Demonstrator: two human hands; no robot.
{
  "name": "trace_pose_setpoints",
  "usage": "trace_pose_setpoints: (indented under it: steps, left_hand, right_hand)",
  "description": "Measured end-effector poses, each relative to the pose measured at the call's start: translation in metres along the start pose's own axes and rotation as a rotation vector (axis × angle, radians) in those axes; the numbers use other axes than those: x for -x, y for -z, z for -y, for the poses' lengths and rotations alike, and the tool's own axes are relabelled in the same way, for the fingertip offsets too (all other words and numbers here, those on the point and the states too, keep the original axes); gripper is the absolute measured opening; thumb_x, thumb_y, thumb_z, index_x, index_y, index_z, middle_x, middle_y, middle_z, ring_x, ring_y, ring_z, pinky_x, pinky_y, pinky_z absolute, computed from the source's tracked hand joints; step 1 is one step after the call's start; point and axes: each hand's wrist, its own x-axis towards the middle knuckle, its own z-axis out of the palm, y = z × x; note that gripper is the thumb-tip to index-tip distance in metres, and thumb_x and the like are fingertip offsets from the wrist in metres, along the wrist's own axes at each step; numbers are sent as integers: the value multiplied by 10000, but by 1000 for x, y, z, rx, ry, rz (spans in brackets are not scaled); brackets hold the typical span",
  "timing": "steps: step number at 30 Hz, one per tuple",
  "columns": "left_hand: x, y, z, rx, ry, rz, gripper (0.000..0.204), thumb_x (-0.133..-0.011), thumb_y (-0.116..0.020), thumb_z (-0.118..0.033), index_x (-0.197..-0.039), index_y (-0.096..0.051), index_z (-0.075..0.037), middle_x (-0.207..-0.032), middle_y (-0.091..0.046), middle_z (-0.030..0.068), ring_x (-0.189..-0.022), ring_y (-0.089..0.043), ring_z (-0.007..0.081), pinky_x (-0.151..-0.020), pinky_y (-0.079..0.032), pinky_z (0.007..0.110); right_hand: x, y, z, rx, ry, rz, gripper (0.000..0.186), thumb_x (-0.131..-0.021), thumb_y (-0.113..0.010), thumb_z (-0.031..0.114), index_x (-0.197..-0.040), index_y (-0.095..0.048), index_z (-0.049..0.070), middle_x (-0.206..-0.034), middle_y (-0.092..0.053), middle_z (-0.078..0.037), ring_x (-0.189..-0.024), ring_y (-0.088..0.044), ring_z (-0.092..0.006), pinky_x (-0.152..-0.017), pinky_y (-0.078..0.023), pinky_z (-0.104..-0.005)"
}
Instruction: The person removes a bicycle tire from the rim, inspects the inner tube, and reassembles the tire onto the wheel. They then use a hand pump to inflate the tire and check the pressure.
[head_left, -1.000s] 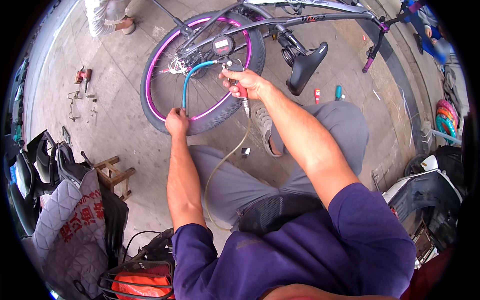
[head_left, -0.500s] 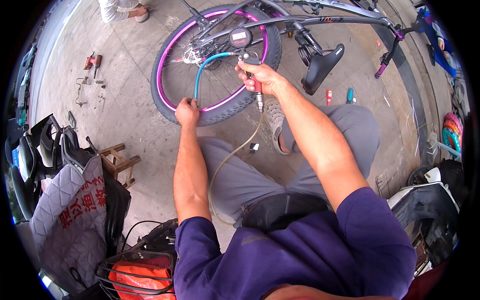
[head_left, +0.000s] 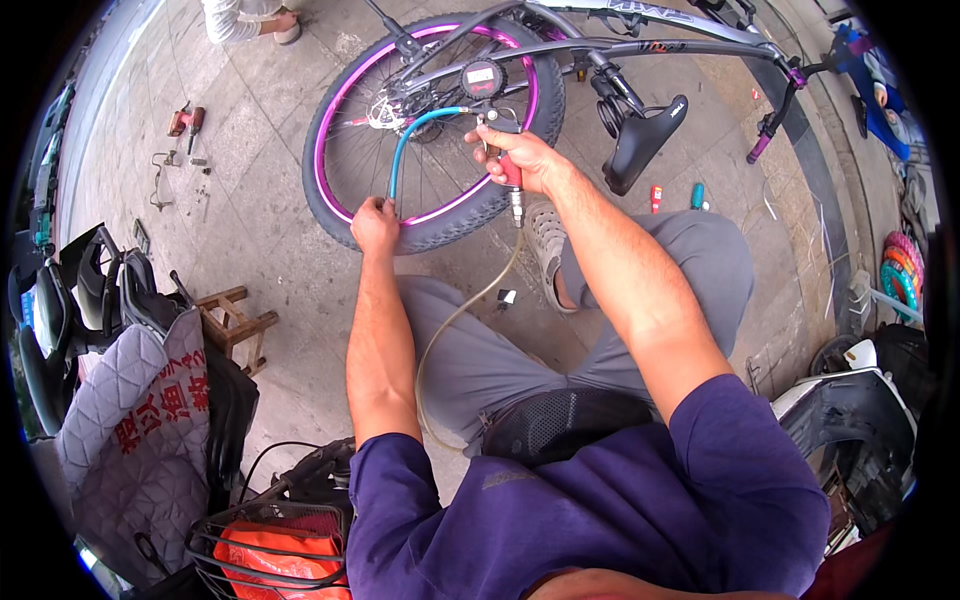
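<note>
Gripping the red-handled inflator gun, the right hand sits just right of the upper centre of the frame, fingers curled round the grip and thumb up by the lever; whether the lever is squeezed cannot be told. The left hand, left of it and lower, is closed at the lower end of the blue hose, against the pink rim; the fingers hide whatever the hose meets there. If that joint is tilted or loosely held, air could leak or the hose end slip off, and a tug from the gun through the short, arched hose might cause it. The clear air line loops down over the trousers, so a shifting leg could drag on it. Both arms reach up from the lower part of the frame: the left forearm nearly vertical, the right slanting up and leftward, its elbow bent outward. Round the hands, the wheel lies at the upper centre, with the round gauge showing above it. The grey bicycle frame stretches to the upper right, the black saddle below it. Farther out, a wooden stool stands at left and a red drill lies at upper left.
</note>
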Motion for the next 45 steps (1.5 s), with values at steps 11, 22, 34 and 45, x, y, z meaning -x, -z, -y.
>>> trace_pose_setpoints:
  steps: [11,22,34,45]
  left_hand:
    - [-1,-2,6,11,-9,-20,284,-891,-722,-321,-965,-766,-50,-906,-752,188,-917,-717,387,-856,-537,473]
    - [1,0,3,-4,-28,-16,301,-901,-694,-326,-997,-763,-48,-925,-752,192,-945,-716,382,-878,-540,470]
    - [-1,-3,6,-12,-41,-33,302,-903,-691,-325,-1000,-765,-49,-928,-754,186,-945,-716,382,-886,-536,469]
    - [6,3,-5,8,10,39,259,-876,-690,-287,-942,-761,-47,-977,-746,205,-953,-711,383,-908,-513,485]
  right_hand:
    - [1,-8,3,61,-5,-1,487,-1003,-639,475,-1308,-639,95,-1145,-697,-93,-626,-559,-98,-508,-441,-237]
    - [1,-5,1,58,12,-2,533,-994,-646,487,-1318,-630,65,-1036,-635,-65,-627,-518,-87,-502,-426,-234]
    - [1,-5,0,-44,6,-17,449,-956,-726,441,-1144,-646,41,-803,-559,0,-552,-469,-71,-482,-381,-257]
    - [-6,-7,-1,54,3,-100,504,-999,-629,510,-1276,-644,89,-1069,-717,-100,-599,-554,-100,-487,-425,-244]
